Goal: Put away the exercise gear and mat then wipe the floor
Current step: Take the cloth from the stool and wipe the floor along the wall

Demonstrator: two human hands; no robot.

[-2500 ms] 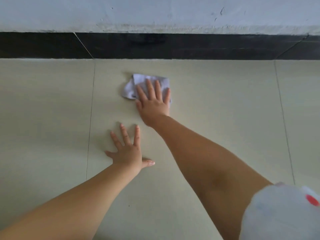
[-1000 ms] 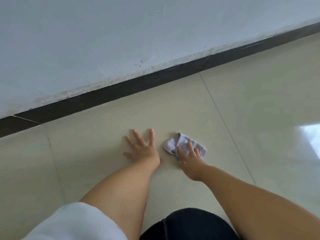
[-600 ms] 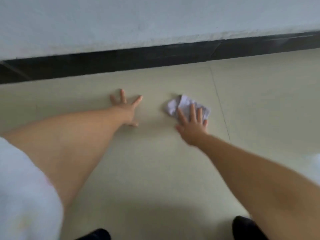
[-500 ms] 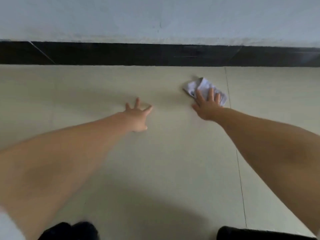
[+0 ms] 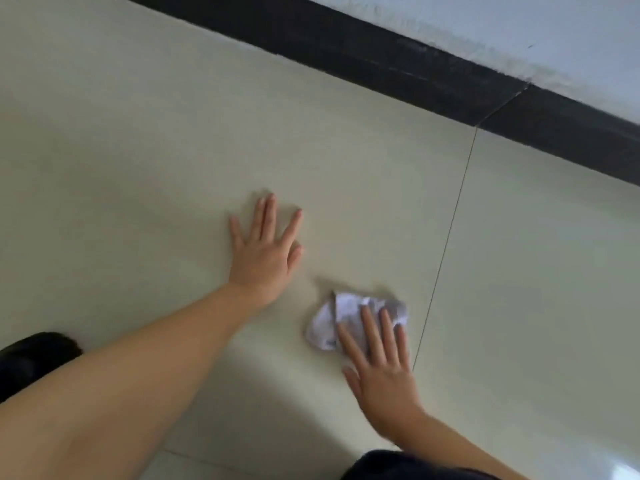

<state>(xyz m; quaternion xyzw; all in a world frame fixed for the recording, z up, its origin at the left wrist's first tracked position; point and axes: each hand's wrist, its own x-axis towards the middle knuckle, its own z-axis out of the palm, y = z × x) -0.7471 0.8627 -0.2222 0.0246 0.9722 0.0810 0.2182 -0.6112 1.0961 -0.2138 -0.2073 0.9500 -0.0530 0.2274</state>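
Observation:
A small crumpled white cloth (image 5: 341, 315) lies on the cream tiled floor (image 5: 145, 174). My right hand (image 5: 381, 372) presses flat on the cloth's near part, fingers straight and spread over it. My left hand (image 5: 265, 251) rests flat on the bare tile to the cloth's upper left, fingers spread, holding nothing. No exercise gear or mat is in view.
A black skirting strip (image 5: 398, 67) runs diagonally along the foot of a white wall (image 5: 519, 26) at the top right. A thin tile joint (image 5: 446, 237) passes just right of the cloth. Dark clothing shows at the lower left (image 5: 31, 358) and bottom edge (image 5: 398, 467).
The view has swung, so the wall now slants across the top right. My right hand has dragged the cloth back towards me, away from the skirting. My left hand stays flat on the floor.

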